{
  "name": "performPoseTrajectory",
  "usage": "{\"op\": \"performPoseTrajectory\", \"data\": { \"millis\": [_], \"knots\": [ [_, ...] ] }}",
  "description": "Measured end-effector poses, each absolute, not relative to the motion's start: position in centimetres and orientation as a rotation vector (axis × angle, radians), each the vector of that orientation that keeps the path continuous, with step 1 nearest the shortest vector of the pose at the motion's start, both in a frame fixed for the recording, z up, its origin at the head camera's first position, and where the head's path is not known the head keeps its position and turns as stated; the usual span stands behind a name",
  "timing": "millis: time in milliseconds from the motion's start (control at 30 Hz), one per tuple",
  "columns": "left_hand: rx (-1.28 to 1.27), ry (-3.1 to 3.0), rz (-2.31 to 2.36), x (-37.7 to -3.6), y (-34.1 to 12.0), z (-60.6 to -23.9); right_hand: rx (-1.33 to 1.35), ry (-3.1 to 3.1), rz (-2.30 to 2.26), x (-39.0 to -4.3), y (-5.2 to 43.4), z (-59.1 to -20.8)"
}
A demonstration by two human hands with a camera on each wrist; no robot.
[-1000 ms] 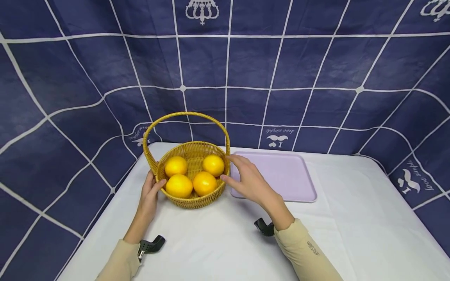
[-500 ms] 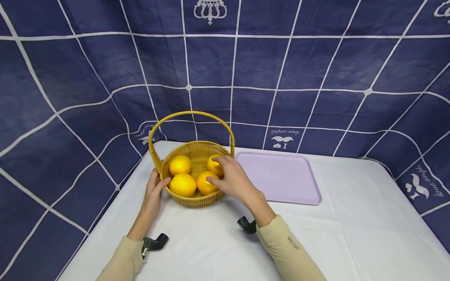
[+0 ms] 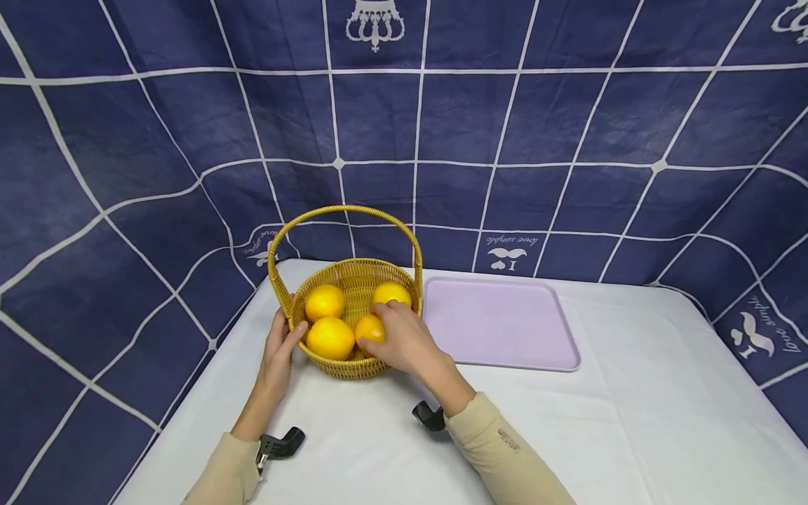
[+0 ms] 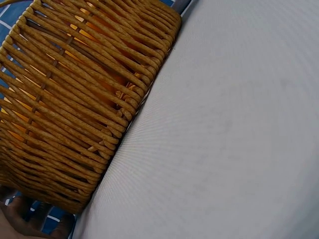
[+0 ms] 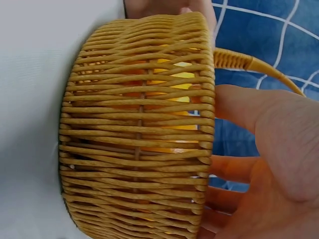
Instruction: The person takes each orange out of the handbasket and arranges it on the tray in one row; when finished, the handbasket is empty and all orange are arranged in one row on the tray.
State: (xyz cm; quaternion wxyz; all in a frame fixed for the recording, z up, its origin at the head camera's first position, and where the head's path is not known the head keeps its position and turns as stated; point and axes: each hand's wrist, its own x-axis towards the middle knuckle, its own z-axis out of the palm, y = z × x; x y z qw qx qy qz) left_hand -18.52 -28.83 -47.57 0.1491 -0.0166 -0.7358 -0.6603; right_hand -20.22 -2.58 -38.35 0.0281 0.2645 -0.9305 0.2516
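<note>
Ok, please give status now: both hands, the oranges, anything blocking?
Left hand steadies basket wall. Right hand grips front-right orange; four oranges in basket. Handle arches overhead; purple tray beside.

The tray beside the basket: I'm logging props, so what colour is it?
The tray is plain pale lilac, seen best in the head view.

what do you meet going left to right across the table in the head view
left hand → wicker basket holding four oranges → right hand, reaching over the basket's near right rim onto an orange → lilac tray
</note>
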Motion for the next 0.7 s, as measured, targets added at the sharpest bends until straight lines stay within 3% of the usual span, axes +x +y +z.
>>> {"op": "performPoseTrajectory", "data": {
  "millis": [700],
  "knots": [
    [-0.009,-2.178,-1.850,-18.3,-28.6,-47.4,0.760,-2.801,0.689,-21.0,-3.4,-39.8]
  ]
}}
